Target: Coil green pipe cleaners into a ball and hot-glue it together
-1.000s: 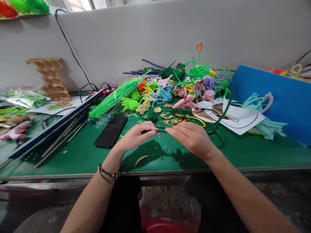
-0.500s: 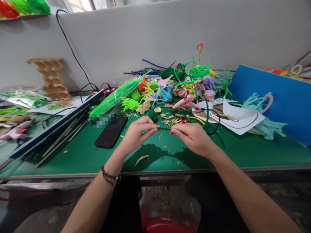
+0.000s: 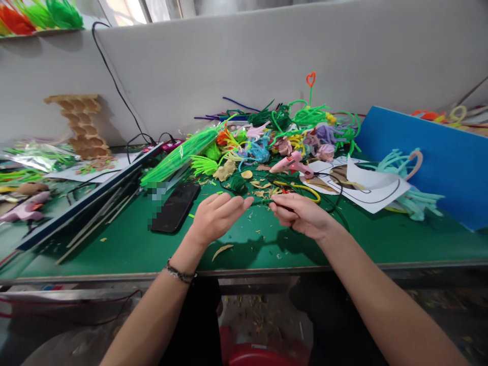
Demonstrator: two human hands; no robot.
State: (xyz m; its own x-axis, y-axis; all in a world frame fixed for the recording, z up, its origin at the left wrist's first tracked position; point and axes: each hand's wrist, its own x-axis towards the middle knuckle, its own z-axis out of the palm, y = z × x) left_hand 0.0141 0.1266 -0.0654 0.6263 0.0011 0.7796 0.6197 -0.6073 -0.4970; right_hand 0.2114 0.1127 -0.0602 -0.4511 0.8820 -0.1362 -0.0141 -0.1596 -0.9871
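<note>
A thin dark green pipe cleaner (image 3: 262,201) spans the small gap between my two hands, above the table. My left hand (image 3: 218,217) is closed, thumb and forefinger pinched at its left end. My right hand (image 3: 303,216) pinches the other end, its remaining fingers curled under. Just beyond the left fingers sits a dark green fuzzy ball (image 3: 237,184). A pink glue gun (image 3: 293,163) lies behind my right hand, near a yellow pipe cleaner (image 3: 310,189). Tan scraps (image 3: 261,189) are scattered behind the gap.
A black phone (image 3: 177,207) lies left of my left hand. Bright green pipe cleaners (image 3: 183,152) and a colourful craft pile (image 3: 259,147) fill the back. Right are cut white paper (image 3: 375,188), turquoise strands (image 3: 421,201) and a blue board (image 3: 430,157). The green table's front edge (image 3: 263,270) is near me.
My right hand has turned so more of its curled fingers shows. My left fingers have closed up more. The long dark green strand arching beyond my right hand no longer shows there.
</note>
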